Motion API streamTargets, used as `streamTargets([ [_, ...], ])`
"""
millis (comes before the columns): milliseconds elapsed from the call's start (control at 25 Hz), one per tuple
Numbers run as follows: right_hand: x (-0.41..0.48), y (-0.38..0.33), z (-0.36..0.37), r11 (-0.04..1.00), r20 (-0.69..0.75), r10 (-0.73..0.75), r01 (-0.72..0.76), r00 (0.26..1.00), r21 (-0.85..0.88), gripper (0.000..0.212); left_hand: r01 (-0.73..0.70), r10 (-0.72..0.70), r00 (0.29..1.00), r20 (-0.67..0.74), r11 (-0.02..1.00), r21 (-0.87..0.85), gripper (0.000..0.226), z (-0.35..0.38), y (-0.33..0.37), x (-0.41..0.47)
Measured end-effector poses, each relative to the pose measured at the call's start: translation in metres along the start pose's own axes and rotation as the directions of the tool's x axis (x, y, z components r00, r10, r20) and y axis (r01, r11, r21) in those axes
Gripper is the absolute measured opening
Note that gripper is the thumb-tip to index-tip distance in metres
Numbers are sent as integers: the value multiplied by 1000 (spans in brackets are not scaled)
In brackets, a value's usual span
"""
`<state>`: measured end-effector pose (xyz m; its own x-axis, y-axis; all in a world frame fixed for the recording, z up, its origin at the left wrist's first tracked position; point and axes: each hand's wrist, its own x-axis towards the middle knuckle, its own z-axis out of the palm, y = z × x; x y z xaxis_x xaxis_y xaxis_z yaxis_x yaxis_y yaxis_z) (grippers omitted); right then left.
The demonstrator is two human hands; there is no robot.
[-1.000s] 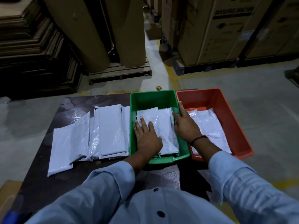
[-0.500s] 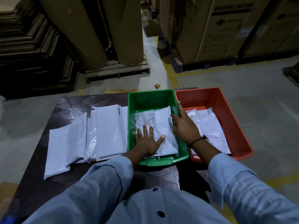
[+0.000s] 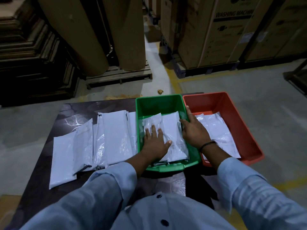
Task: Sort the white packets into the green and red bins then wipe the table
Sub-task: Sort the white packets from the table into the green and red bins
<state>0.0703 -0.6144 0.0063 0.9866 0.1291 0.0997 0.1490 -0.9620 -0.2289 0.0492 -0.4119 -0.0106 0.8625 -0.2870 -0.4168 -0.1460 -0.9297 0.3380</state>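
The left hand [image 3: 155,141] is pressing flat on the packets [image 3: 172,128] lying in the green bin [image 3: 157,98], its fingers straight and slightly apart. The right hand [image 3: 193,131] is resting against that bin's right wall, fingers straight and spread, one touching the packets' edge. Other packets [image 3: 217,130] are lying in the red bin [image 3: 232,110] just beside, and a loose row [image 3: 114,136] is overlapping on the table [image 3: 41,180] left of the bins.
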Motion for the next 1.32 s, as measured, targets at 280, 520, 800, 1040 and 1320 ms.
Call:
streamTargets([
  [280, 9, -59, 1, 999, -94, 30, -33, 995, -34, 49, -165, 146, 878, -456, 986, -3, 60, -49, -40, -30],
  [520, 32, -150, 16, 991, -64, -108, 113, 992, 77, 47, -8, -113, 827, -551, 977, -213, 56, -76, -137, -68],
  [800, 37, -244, 47, 963, -61, -244, 249, 968, 103, 53, 224, -412, 766, -494, 891, -395, 59, -66, -265, -119],
  [1040, 28, -307, 75, 934, 8, -354, 353, 935, 58, 52, 379, -536, 760, -368, 825, -420, 63, -41, -333, -143],
  [1320, 35, -382, 104, 887, 237, -460, 454, 856, 80, 65, 426, -515, 825, -233, 838, -341, 72, -18, -377, -150],
])
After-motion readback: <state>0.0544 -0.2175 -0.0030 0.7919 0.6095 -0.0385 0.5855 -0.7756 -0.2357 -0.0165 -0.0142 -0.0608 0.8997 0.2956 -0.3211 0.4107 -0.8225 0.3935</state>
